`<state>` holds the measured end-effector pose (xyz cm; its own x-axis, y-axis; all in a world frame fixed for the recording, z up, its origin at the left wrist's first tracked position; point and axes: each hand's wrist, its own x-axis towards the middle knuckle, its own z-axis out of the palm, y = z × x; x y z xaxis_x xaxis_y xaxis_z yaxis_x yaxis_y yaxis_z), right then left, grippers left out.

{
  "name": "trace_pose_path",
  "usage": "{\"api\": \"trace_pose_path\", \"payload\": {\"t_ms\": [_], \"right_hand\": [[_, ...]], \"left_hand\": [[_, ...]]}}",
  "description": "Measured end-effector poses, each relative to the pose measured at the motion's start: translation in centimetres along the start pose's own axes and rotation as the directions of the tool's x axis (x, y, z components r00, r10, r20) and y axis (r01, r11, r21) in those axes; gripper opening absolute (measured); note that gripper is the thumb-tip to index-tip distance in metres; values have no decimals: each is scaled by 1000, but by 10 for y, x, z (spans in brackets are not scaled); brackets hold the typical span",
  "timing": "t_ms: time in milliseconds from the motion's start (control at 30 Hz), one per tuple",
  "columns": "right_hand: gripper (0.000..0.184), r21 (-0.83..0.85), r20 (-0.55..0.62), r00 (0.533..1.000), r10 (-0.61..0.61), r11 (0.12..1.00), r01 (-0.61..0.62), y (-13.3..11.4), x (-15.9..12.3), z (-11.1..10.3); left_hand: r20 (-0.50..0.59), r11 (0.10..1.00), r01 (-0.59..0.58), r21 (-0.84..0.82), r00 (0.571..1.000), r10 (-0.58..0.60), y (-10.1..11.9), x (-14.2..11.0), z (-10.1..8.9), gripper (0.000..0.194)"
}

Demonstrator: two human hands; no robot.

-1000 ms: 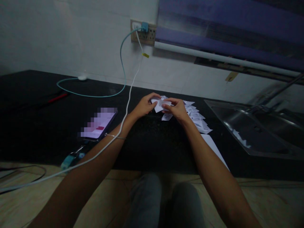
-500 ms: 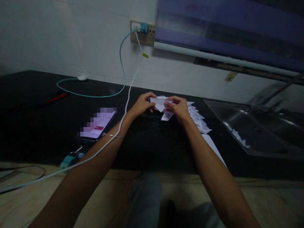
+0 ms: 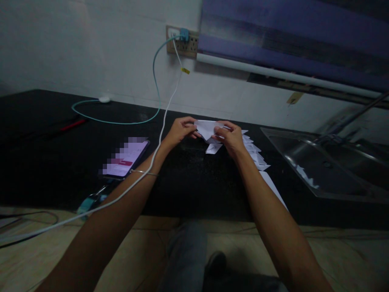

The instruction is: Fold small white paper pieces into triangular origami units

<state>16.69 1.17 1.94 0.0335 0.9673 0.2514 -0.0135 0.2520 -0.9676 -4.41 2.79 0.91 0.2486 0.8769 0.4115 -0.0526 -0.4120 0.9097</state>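
Observation:
Both my hands hold one small white folded paper (image 3: pixel 206 128) above the black counter (image 3: pixel 54 162). My left hand (image 3: pixel 180 130) pinches its left edge with closed fingers. My right hand (image 3: pixel 230 137) grips its right side, fingers curled over it. Another folded piece (image 3: pixel 213 149) lies on the counter just below my hands. A row of several folded white papers (image 3: pixel 254 153) runs to the right of my right hand, and a flat white sheet (image 3: pixel 272 187) lies under my right forearm.
A lit phone (image 3: pixel 125 158) lies left of my left arm, with a white cable (image 3: pixel 164 121) running up to the wall socket (image 3: pixel 181 40). A teal cable (image 3: pixel 118 121) loops across the counter. A steel sink (image 3: pixel 322 166) sits at the right.
My hands have lifted the paper slightly and turned it; its white face now spreads wider between my fingers. My legs below the counter have shifted.

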Motion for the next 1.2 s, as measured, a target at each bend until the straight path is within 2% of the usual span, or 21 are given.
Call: {"api": "trace_pose_path", "payload": {"t_ms": [200, 467, 600, 733, 900, 1033, 1200], "right_hand": [[26, 11, 36, 999, 6, 1000, -6, 0, 0, 0], [19, 35, -14, 999, -52, 998, 52, -1, -2, 5], [28, -3, -25, 997, -79, 997, 79, 5, -1, 6], [37, -13, 36, 997, -66, 998, 67, 12, 1, 7], [41, -36, 52, 997, -64, 997, 66, 16, 0, 10], [40, -81, 42, 997, -62, 995, 66, 16, -1, 11], [31, -12, 57, 996, -67, 998, 68, 8, -2, 5]], "left_hand": [[-98, 995, -77, 71, 992, 84, 2, 1, -2, 24], [-137, 988, -115, 103, 982, 129, 3, 3, 0, 21], [-113, 988, -92, 123, 988, 106, 1, 2, 3, 21], [-73, 986, -90, 142, 992, 101, -2, 2, 9, 24], [-92, 980, -98, 174, 989, 115, -5, 1, 15, 26], [-78, 972, -126, 197, 986, 144, -3, 0, 15, 23], [-67, 991, -89, 99, 993, 96, 1, 1, 6, 25]]}}
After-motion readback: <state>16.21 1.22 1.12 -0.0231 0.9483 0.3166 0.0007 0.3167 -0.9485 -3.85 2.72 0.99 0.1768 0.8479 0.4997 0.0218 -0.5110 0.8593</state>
